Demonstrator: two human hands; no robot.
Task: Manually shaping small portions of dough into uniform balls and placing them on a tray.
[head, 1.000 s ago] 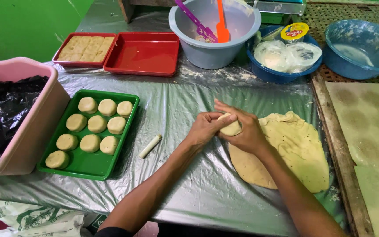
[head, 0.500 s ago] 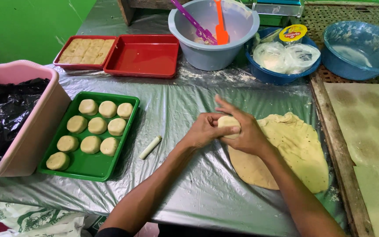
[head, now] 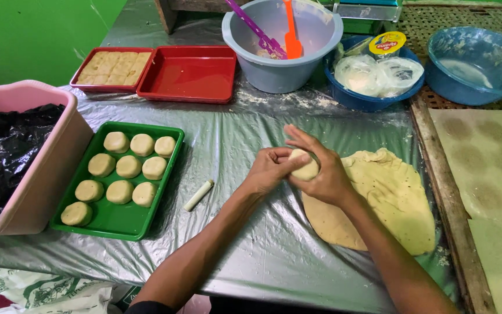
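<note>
- Both hands meet at the middle of the frame, above the plastic-covered surface (head: 251, 256).
- The left hand (head: 268, 171) and the right hand (head: 321, 171) cup a pale dough ball (head: 306, 166) between them; both grips are closed around it, fingers curled over its sides.
- The ball sits right at the left edge of a flat dough sheet (head: 379, 203), which spreads toward the lower right of the frame.
- At the left, a green tray (head: 117, 224) carries nine round dough pieces (head: 129, 167) in rows.
- A small white stick (head: 198, 195) lies on the surface between the tray and the hands.
- At the far left, a pink tub (head: 47, 168) holds something black and shiny.
- At the upper left are two red trays (head: 187, 72); one is filled with pale squares.
- At the top centre stands a grey bowl (head: 280, 52) with a purple tool and an orange tool in it.
- To its right are a dark blue bowl (head: 373, 99) of bagged items and a light blue bowl (head: 472, 58).
</note>
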